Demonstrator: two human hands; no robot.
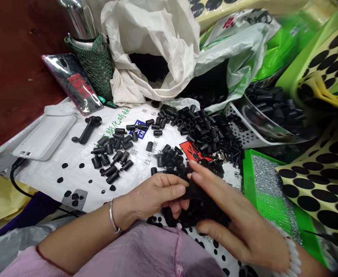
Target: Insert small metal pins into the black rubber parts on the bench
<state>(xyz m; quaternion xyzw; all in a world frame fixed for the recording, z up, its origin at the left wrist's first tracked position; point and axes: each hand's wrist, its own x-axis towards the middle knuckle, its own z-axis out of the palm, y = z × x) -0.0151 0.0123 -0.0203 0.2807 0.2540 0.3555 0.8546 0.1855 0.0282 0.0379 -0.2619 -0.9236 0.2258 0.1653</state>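
Note:
My left hand (154,194) is closed, its fingers pinched on a small black plastic part (192,192) at the lower middle of the white printed sheet (79,173). My right hand (229,215) meets it from the right, fingers curled with the forefinger and thumb on the same black part. Under both hands lies a dark heap of small black pieces (198,217). A group of black tube-shaped caps (112,156) lies to the left, apart from the hands. A larger pile of black caps (203,129) spreads behind the hands.
A white power bank (43,138), a phone (71,82) and a metal flask in green netting (92,57) stand at the back left. White plastic bags (157,42) sit behind. A green tray (268,192) and yellow sheets of black round pads (322,184) lie on the right.

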